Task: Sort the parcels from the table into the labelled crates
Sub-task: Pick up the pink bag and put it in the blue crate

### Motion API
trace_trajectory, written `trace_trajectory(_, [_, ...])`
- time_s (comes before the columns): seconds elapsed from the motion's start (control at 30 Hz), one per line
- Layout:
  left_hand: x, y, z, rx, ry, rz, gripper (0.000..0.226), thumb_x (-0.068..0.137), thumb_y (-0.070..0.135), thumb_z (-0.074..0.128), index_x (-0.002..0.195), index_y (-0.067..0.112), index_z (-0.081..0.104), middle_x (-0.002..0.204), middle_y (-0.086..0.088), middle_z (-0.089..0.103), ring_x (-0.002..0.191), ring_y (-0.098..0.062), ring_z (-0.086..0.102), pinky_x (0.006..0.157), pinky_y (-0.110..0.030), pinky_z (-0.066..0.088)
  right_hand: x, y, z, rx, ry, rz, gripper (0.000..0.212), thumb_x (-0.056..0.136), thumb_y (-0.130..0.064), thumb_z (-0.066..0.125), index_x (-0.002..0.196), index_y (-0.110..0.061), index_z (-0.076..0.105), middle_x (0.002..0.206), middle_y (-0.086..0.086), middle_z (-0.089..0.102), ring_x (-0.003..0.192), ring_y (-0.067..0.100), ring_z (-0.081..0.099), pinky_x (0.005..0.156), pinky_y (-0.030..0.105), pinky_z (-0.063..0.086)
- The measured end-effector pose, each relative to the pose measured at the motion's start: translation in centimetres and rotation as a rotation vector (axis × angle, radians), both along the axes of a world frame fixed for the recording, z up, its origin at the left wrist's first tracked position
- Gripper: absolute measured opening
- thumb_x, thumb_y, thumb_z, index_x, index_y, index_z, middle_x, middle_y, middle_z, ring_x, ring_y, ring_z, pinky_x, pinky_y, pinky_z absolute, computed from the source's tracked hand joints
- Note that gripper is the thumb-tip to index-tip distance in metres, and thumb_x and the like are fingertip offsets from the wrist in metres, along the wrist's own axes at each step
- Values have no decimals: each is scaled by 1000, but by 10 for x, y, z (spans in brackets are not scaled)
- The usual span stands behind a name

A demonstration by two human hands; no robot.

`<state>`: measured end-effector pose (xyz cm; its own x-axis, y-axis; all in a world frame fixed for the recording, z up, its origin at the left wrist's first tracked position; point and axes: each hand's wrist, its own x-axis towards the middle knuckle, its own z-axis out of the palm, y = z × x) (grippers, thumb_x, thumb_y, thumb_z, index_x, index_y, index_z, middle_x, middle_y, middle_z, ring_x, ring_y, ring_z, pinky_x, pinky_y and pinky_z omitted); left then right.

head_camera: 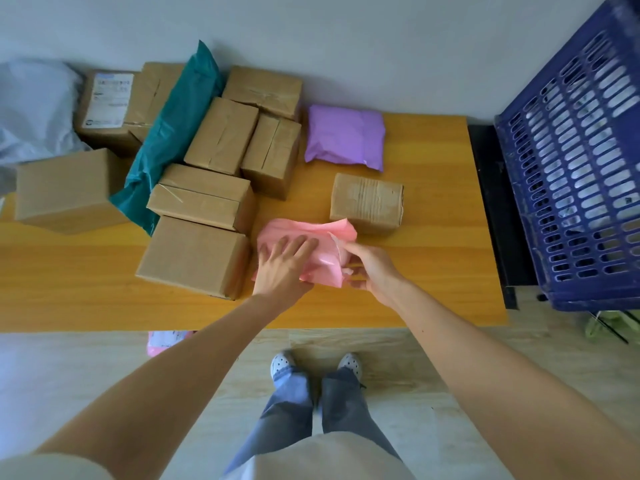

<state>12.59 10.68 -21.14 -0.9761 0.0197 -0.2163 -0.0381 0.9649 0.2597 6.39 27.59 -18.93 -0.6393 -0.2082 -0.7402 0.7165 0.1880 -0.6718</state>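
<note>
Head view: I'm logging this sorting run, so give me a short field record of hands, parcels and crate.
left hand: flat on pink mailer
right hand: pinches the pink mailer's right edge
pink mailer: lying on table
other soft parcels: purple mailer, teal mailer
boxes: brown cardboard boxes, mostly clustered left
crate: blue crate, right of table; label not visible

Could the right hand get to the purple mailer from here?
Probably not yet: the right hand pinches the pink mailer, and a taped brown box sits between it and the purple mailer.
</note>
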Motion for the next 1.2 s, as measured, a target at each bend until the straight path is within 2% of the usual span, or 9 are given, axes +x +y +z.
trace_trajectory(0.17, [-4, -1, 20, 282, 74, 111, 72, 69, 20, 76, 135, 22, 46, 136, 1, 52, 125, -29, 45, 95, -47, 42, -5, -1, 12, -91, -13, -139, 42, 98, -48, 41, 100, -15, 67, 84, 4, 68, 70, 18, 61, 65, 32, 48])
trace_trajectory(0.27, [-8, -6, 37, 383, 107, 146, 72, 68, 18, 78, 134, 20, 48, 133, -3, 51, 116, -31, 51, 83, -36, 46, -6, -6, 28, -111, 54, -87, 24, 98, -21, 43, 99, -18, 67, 89, 5, 68, 74, 18, 62, 69, 32, 51])
trace_trajectory(0.4, [-19, -17, 69, 467, 175, 211, 69, 70, 19, 78, 133, 23, 50, 127, -3, 48, 101, -29, 57, 77, -31, 44, -16, -19, 46, -65, 227, 56, 48, 88, 14, 44, 120, -18, 60, 101, -1, 68, 81, 11, 64, 79, 34, 54])
trace_trajectory(0.53, [-37, -23, 105, 543, 168, 262, 59, 68, 20, 79, 122, 16, 55, 111, -1, 59, 94, -24, 60, 78, -39, 52, -34, -33, 67, -53, 369, 82, 50, 84, 9, 62, 128, -15, 55, 104, -1, 66, 82, 8, 63, 79, 31, 52])
trace_trajectory(0.6, [-44, -28, 123, 667, 137, 299, 52, 71, 20, 79, 118, 15, 57, 102, 3, 64, 91, -17, 63, 77, -35, 56, -46, -37, 77, -12, 453, 74, 53, 81, -3, 74, 126, -18, 53, 116, 4, 61, 96, 15, 60, 79, 29, 52])
trace_trajectory(0.7, [-53, -39, 146, 798, 105, 366, 61, 75, 20, 78, 127, 17, 46, 106, 9, 62, 94, -9, 64, 74, -29, 58, -63, -37, 89, 0, 533, 100, 66, 78, -12, 79, 135, -14, 46, 125, 2, 56, 111, 15, 55, 84, 23, 51])
trace_trajectory(0.8, [-60, -49, 164, 925, 41, 486, 59, 78, 23, 76, 124, 21, 38, 108, 2, 63, 89, -15, 69, 67, -33, 60, -78, -31, 108, -87, 507, 160, 75, 72, -15, 82, 138, -14, 45, 129, 4, 57, 117, 17, 56, 98, 34, 50])
trace_trajectory(0.93, [-71, -56, 182, 1132, 22, 537, 39, 82, 23, 73, 113, 17, 49, 105, -7, 68, 83, -18, 73, 69, -38, 60, -89, -27, 137, -257, 402, 244, 75, 67, -6, 82, 134, -12, 50, 120, 8, 66, 108, 24, 65, 96, 44, 52])
trace_trajectory(1.2, [-87, -55, 212, 1312, 14, 581, 40, 88, 23, 67, 123, 10, 53, 108, -10, 69, 98, -28, 69, 86, -51, 55, -91, -29, 172, -364, 381, 247, 58, 73, 3, 76, 120, -23, 55, 108, 3, 73, 101, 24, 69, 84, 44, 56])
